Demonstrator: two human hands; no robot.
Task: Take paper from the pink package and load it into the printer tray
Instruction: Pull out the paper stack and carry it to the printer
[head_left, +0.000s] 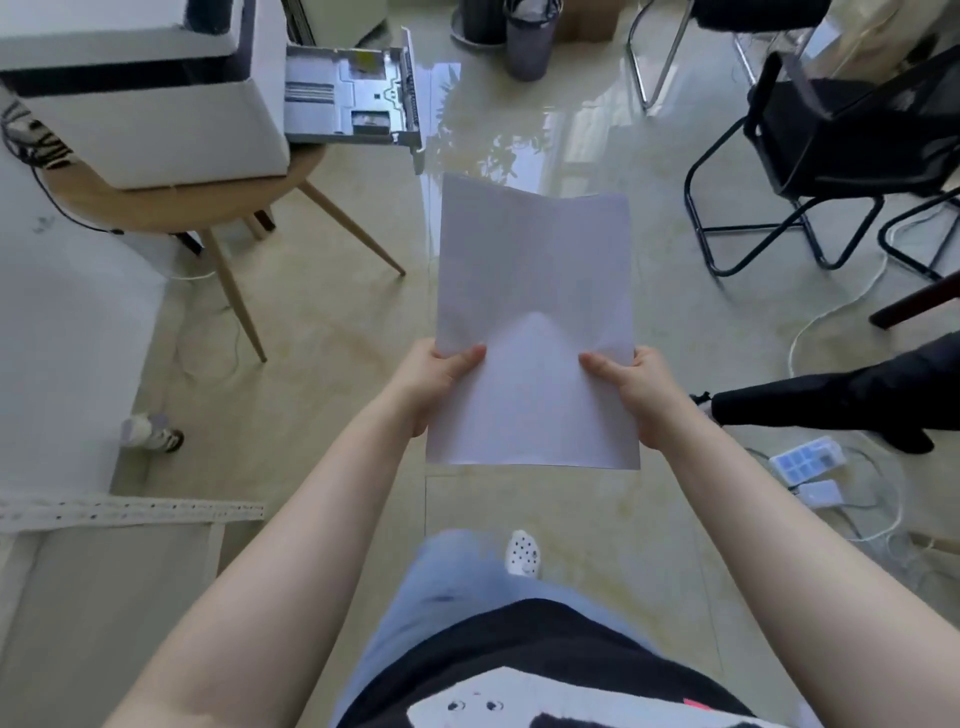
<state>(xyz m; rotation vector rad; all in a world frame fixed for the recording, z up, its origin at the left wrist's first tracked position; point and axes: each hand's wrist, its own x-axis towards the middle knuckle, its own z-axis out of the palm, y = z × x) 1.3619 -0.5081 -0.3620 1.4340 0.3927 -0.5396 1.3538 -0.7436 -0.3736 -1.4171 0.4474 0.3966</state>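
A stack of white paper (535, 291) is held out in front of me over the floor, slightly bent along its middle. My left hand (436, 384) grips its near left edge and my right hand (636, 395) grips its near right edge, thumbs on top. The white printer (145, 104) stands on a round wooden table at the upper left. Its paper tray (363, 98) is pulled out to the right and shows bare grey plastic inside. The pink package is not in view.
The round table (171, 208) has slanted wooden legs reaching toward the paper. Black chairs (831, 156) stand at the right, with a power strip (808, 460) and white cables on the floor. A dark bin (527, 41) is at the back, and another person's leg (831, 400) at the right.
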